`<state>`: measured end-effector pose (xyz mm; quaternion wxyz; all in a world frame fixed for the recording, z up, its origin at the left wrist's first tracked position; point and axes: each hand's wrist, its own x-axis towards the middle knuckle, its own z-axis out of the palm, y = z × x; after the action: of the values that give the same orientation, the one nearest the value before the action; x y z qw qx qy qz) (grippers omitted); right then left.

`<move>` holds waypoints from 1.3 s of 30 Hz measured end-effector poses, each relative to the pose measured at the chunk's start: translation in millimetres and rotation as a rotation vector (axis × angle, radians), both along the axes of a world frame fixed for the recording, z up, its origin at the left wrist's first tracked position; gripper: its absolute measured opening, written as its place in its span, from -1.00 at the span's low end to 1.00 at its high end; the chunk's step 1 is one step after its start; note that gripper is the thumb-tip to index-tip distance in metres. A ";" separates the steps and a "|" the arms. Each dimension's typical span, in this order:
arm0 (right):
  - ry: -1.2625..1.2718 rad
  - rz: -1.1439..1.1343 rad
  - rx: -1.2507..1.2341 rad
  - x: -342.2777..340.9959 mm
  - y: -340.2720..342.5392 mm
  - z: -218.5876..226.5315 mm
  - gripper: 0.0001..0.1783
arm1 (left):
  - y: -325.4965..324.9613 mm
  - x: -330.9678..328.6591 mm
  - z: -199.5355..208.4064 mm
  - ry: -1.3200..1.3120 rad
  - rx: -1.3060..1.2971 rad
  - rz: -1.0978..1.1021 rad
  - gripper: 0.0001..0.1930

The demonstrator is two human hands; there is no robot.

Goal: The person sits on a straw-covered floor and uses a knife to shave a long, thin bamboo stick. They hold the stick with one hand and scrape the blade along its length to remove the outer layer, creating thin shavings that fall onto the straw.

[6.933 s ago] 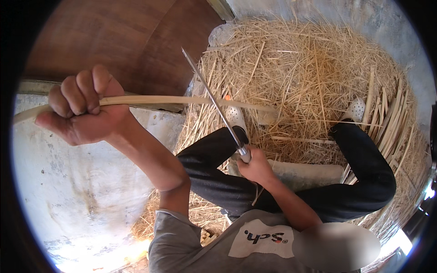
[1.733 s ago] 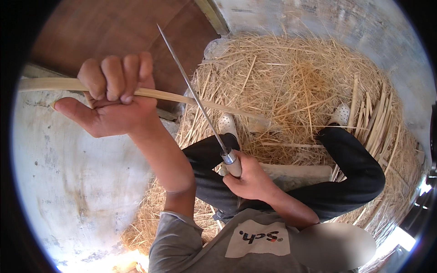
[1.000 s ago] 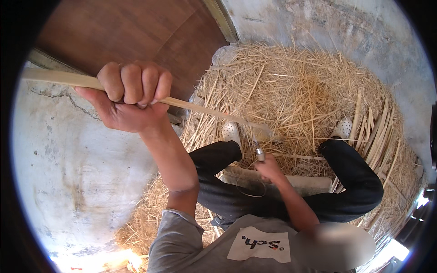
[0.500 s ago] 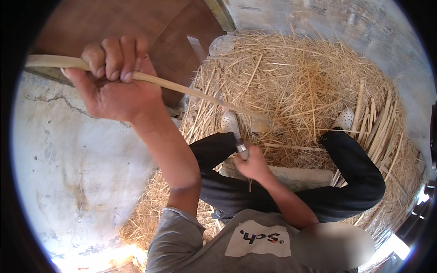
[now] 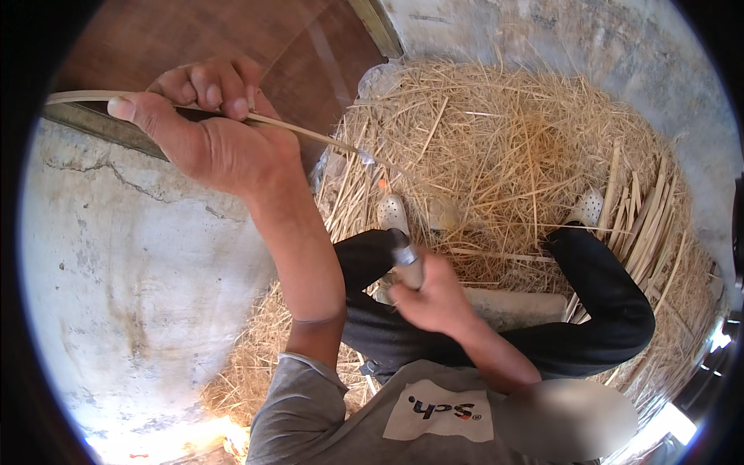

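Note:
My left hand (image 5: 221,143) is raised at the upper left, closed round a long, thin bamboo strip (image 5: 306,133). The strip bends away past my thumb on one side. Its other end slopes down toward the straw and blurs there. Lower, between my knees, my right hand (image 5: 439,298) grips the pale handle of a tool (image 5: 410,273) with a shiny metal collar. Beyond the collar the tool's working end is too smeared to make out. The two hands are well apart.
A thick heap of straw-like shavings (image 5: 496,132) spreads before my feet, which wear pale perforated clogs (image 5: 392,212). Split strips (image 5: 647,221) lie bundled at the right. A pale block (image 5: 515,305) sits between my legs. Worn walls (image 5: 139,256) stand left and far right; a brown panel (image 5: 194,35) is upper left.
My left hand has turned and shifted slightly right, with the strip now edge-on and looking narrower. My right hand and the tool have moved slightly nearer to me.

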<state>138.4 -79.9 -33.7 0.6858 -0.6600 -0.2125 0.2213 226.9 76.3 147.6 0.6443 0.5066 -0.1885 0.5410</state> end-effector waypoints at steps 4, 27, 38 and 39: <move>0.073 -0.042 -0.018 -7.0 19.2 8.6 -0.77 | -3.3 -4.3 0.0 -0.006 -0.020 0.063 -0.52; 0.430 -0.090 -0.295 15.6 8.8 -92.8 -0.75 | 0.1 20.5 6.5 0.200 -0.089 0.197 -0.55; 0.032 -0.251 -0.417 34.5 14.2 -229.5 -0.79 | 4.5 33.7 9.4 0.168 -0.098 0.192 -0.58; 0.059 -0.204 -0.548 40.9 -2.5 -274.3 -0.78 | 10.1 39.1 10.5 0.146 -0.098 0.229 -0.56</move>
<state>179.3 -82.4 -308.0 0.5064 -0.8319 -0.0576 0.2195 266.0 86.3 158.1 0.6144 0.5305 -0.0554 0.5813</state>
